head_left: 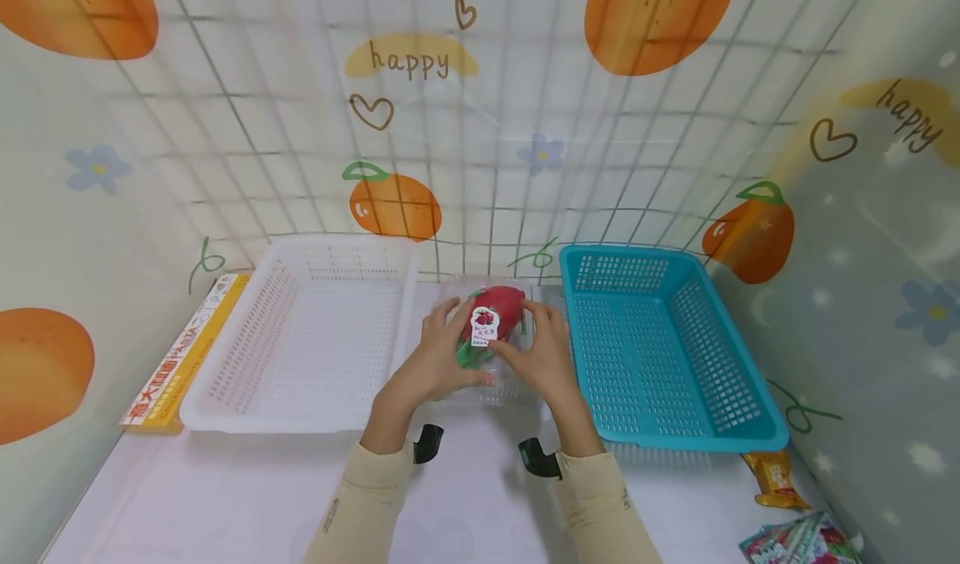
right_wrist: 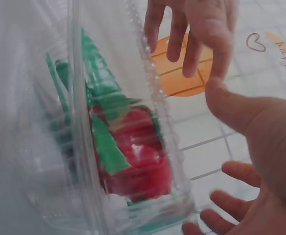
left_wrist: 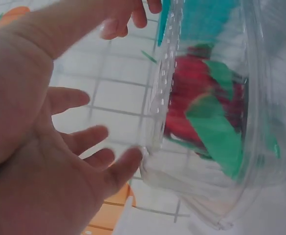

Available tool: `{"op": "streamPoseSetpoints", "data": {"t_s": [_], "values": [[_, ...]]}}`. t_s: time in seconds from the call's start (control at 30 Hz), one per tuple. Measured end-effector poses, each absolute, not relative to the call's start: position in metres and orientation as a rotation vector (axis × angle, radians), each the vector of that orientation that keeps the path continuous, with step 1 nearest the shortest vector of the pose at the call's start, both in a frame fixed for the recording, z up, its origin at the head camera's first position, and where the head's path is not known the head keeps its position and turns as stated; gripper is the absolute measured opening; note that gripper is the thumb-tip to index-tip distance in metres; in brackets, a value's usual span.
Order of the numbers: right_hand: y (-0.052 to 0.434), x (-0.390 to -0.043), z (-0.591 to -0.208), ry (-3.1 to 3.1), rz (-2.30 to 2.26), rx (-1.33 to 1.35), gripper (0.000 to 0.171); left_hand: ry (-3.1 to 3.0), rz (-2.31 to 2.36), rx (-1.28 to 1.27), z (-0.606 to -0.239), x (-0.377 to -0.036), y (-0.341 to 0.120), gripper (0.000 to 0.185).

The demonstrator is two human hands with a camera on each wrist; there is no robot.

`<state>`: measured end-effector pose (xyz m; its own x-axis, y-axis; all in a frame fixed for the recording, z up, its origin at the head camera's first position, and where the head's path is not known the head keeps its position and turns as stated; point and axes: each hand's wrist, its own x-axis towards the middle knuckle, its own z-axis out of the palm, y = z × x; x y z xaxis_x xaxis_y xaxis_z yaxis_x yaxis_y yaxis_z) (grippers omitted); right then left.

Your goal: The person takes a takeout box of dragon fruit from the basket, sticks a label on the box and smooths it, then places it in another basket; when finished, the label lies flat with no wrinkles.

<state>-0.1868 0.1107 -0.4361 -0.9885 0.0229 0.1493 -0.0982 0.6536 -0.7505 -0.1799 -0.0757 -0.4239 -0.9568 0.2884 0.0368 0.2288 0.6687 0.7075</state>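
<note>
A clear plastic clamshell box (head_left: 506,391) stands between the two baskets. Inside lies a red dragon fruit (head_left: 504,301) with green leaf-like scales, and a white label (head_left: 484,331) with a fruit picture shows over it. My left hand (head_left: 437,364) is at the box's left side, fingers spread and loosely bent. At the right side my right hand (head_left: 545,357) spreads its fingers likewise, its thumb by the label's lower corner. Both wrist views show the fingers around the lid's ridged edge. I cannot tell how firmly either hand touches the box.
A white basket (head_left: 300,421) stands to the left, a teal basket (head_left: 678,441) to the right. Beside the white one lies a long yellow-and-white box (head_left: 183,356). Front right are an orange packet (head_left: 775,479) and a green-red packet (head_left: 802,541). A wire grid (head_left: 491,214) rises behind.
</note>
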Motion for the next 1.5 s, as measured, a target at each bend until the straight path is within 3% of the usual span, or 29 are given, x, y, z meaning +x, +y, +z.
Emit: {"op": "streamPoseSetpoints", "data": {"t_s": [0.23,0.4,1.03,1.27,1.5], "values": [[0.114,-0.178,-0.438,-2.733,1.297,0.091,0.115,2.81,1.176,0.4,-0.424,-0.167,-0.074,0.131],[0.115,-0.171,-0.442,-2.76,1.311,0.103,0.122,2.794,1.182,0.27,-0.425,-0.154,-0.07,0.141],[0.122,-0.159,-0.474,-2.823,1.517,0.091,0.137,2.9,1.272,0.094,-0.464,-0.146,-0.073,0.147],[0.125,-0.16,-0.484,-2.819,1.535,0.148,0.136,2.89,1.31,0.079,-0.477,-0.151,-0.077,0.146],[0.127,-0.161,-0.491,-2.783,1.581,0.178,0.124,2.856,1.381,0.114,-0.487,-0.158,-0.08,0.143]]}}
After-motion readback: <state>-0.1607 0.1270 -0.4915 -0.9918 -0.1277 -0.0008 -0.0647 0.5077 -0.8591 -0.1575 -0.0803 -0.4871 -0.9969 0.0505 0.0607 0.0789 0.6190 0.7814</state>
